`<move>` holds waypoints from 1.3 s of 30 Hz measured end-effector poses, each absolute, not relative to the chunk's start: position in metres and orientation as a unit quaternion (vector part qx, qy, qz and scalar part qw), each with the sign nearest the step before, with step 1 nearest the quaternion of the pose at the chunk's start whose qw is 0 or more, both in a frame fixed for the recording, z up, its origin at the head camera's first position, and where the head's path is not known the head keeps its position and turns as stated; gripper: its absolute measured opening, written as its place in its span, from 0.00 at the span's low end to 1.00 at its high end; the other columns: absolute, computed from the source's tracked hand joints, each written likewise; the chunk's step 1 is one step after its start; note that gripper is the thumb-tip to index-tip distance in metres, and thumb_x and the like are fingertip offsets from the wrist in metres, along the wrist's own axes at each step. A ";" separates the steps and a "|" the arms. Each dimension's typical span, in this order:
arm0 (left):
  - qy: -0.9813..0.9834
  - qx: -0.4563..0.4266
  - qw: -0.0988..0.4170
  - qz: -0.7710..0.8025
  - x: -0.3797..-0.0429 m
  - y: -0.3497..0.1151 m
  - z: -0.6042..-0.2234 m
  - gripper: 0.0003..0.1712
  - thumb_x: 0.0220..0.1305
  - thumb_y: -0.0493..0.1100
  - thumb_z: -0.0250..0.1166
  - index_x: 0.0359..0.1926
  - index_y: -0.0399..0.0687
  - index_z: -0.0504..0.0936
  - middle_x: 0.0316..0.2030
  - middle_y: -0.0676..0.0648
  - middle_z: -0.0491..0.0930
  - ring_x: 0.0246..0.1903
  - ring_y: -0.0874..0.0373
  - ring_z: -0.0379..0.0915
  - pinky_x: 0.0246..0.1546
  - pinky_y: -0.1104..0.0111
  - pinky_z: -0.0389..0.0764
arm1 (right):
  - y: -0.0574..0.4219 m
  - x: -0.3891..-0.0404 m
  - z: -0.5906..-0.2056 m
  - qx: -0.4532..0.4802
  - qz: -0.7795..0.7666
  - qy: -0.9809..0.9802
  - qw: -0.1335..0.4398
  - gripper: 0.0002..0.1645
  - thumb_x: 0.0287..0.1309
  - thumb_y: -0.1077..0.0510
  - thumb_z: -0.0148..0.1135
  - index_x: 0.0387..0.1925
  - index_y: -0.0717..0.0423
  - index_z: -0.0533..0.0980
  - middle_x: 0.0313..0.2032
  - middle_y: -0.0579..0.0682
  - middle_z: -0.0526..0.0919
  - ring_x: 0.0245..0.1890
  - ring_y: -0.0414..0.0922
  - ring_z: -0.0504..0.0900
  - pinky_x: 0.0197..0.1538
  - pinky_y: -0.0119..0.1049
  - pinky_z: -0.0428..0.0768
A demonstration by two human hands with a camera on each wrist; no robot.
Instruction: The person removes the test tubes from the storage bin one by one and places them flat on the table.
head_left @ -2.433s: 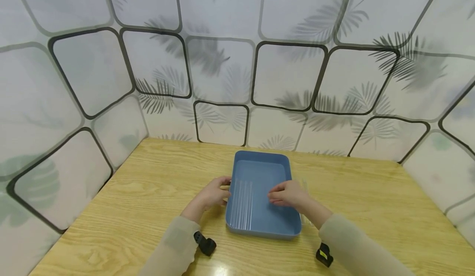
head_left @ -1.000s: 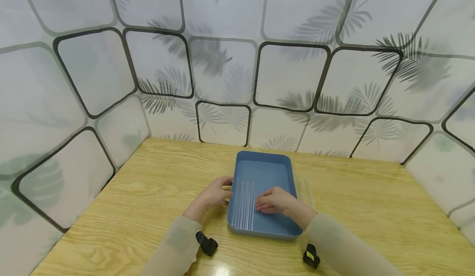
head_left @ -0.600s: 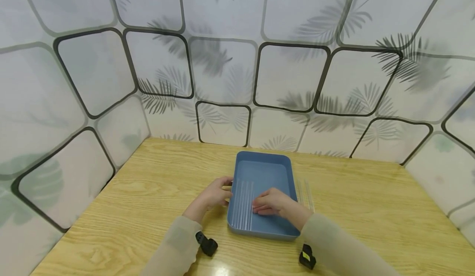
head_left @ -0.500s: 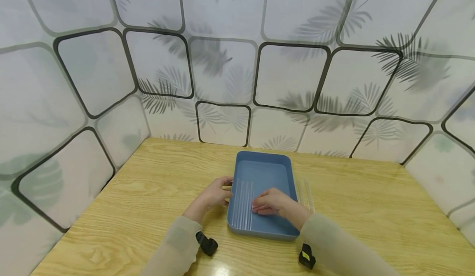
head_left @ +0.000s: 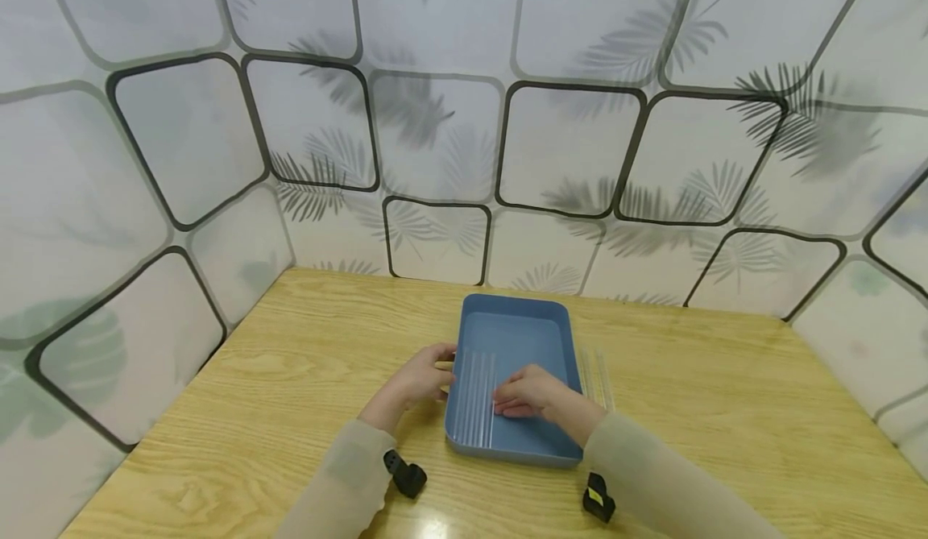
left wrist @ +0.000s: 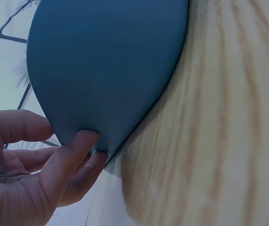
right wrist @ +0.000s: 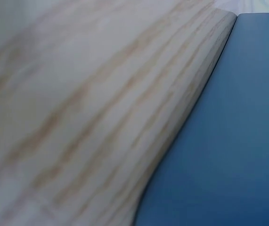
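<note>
Several thin clear tubes [head_left: 473, 398] lie side by side lengthwise along the left half of the blue tray [head_left: 518, 329]. My right hand [head_left: 540, 394] reaches in over the tray's right wall, fingers drawn together, and pinches the rightmost tube near its middle. My left hand [head_left: 416, 378] is at the tray's left wall; in the left wrist view its fingers [left wrist: 77, 146] touch the outer side with the tips spread. From the right wrist camera only the outside of the tray [right wrist: 228, 141] shows, and my right hand is out of sight there.
More clear tubes [head_left: 606, 382] lie on the wooden table [head_left: 725, 394] just right of the tray, partly behind my right forearm. Black wrist cameras hang under both sleeves. A patterned wall covering [head_left: 435, 136] stands behind the table and at its sides.
My right hand has moved left inside the tray, from the middle to the row of tubes, and has stayed there over the last half second. The left hand stays at the tray wall.
</note>
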State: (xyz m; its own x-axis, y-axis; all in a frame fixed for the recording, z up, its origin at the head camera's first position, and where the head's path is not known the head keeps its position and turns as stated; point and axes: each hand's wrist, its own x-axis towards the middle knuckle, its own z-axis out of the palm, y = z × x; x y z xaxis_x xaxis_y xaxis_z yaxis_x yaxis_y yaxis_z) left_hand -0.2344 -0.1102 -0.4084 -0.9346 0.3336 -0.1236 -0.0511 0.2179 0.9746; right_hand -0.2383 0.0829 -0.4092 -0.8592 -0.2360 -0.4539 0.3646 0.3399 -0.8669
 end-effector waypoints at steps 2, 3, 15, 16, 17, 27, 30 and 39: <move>0.764 0.092 0.154 0.620 -0.235 -0.110 -0.410 0.31 0.53 0.24 0.48 0.61 0.30 0.56 0.57 0.30 0.58 0.48 0.41 0.66 0.33 0.58 0.77 | 0.082 -0.239 -0.409 0.041 -0.571 0.776 0.264 0.12 0.47 0.68 0.60 0.35 0.74 0.75 0.25 0.56 0.81 0.26 0.44 0.80 0.31 0.35 0.79; 0.764 0.091 0.154 0.619 -0.235 -0.110 -0.410 0.31 0.53 0.24 0.48 0.61 0.30 0.56 0.57 0.30 0.58 0.48 0.42 0.66 0.33 0.58 0.77 | 0.082 -0.239 -0.409 0.040 -0.571 0.776 0.265 0.13 0.47 0.68 0.60 0.36 0.74 0.75 0.25 0.56 0.81 0.25 0.44 0.80 0.31 0.34 0.79; 0.760 0.094 0.157 0.623 -0.236 -0.111 -0.411 0.31 0.53 0.24 0.48 0.61 0.30 0.56 0.57 0.30 0.58 0.49 0.41 0.65 0.34 0.58 0.77 | 0.077 -0.239 -0.411 0.043 -0.546 0.797 0.253 0.12 0.47 0.65 0.62 0.35 0.70 0.76 0.23 0.54 0.81 0.23 0.42 0.79 0.28 0.33 0.78; 0.761 0.094 0.157 0.622 -0.236 -0.111 -0.411 0.31 0.53 0.24 0.48 0.61 0.30 0.56 0.57 0.31 0.58 0.49 0.42 0.65 0.34 0.58 0.77 | 0.077 -0.239 -0.411 0.044 -0.544 0.799 0.252 0.12 0.47 0.65 0.62 0.34 0.70 0.77 0.22 0.54 0.81 0.23 0.42 0.79 0.28 0.33 0.78; 0.763 0.094 0.157 0.620 -0.237 -0.111 -0.411 0.31 0.53 0.24 0.48 0.62 0.31 0.57 0.57 0.31 0.59 0.49 0.42 0.65 0.34 0.58 0.77 | 0.076 -0.239 -0.411 0.045 -0.544 0.800 0.250 0.12 0.46 0.65 0.62 0.34 0.70 0.77 0.22 0.53 0.81 0.22 0.42 0.79 0.27 0.33 0.78; 0.762 0.096 0.155 0.621 -0.237 -0.111 -0.412 0.31 0.54 0.24 0.48 0.61 0.30 0.56 0.57 0.31 0.59 0.49 0.42 0.65 0.34 0.57 0.77 | 0.074 -0.239 -0.412 0.053 -0.540 0.806 0.237 0.07 0.45 0.67 0.63 0.29 0.69 0.77 0.18 0.52 0.79 0.18 0.40 0.78 0.24 0.31 0.77; 0.761 0.095 0.155 0.623 -0.237 -0.111 -0.412 0.31 0.53 0.24 0.48 0.61 0.30 0.56 0.57 0.31 0.59 0.49 0.42 0.65 0.34 0.57 0.77 | 0.074 -0.239 -0.412 0.054 -0.538 0.808 0.236 0.07 0.45 0.67 0.63 0.28 0.68 0.77 0.17 0.52 0.79 0.18 0.40 0.78 0.24 0.31 0.77; 0.760 0.098 0.156 0.623 -0.237 -0.111 -0.413 0.32 0.52 0.24 0.48 0.61 0.29 0.56 0.57 0.30 0.59 0.49 0.41 0.65 0.34 0.58 0.77 | 0.073 -0.239 -0.412 0.055 -0.538 0.807 0.236 0.06 0.44 0.67 0.63 0.27 0.68 0.77 0.17 0.52 0.79 0.18 0.40 0.78 0.24 0.31 0.77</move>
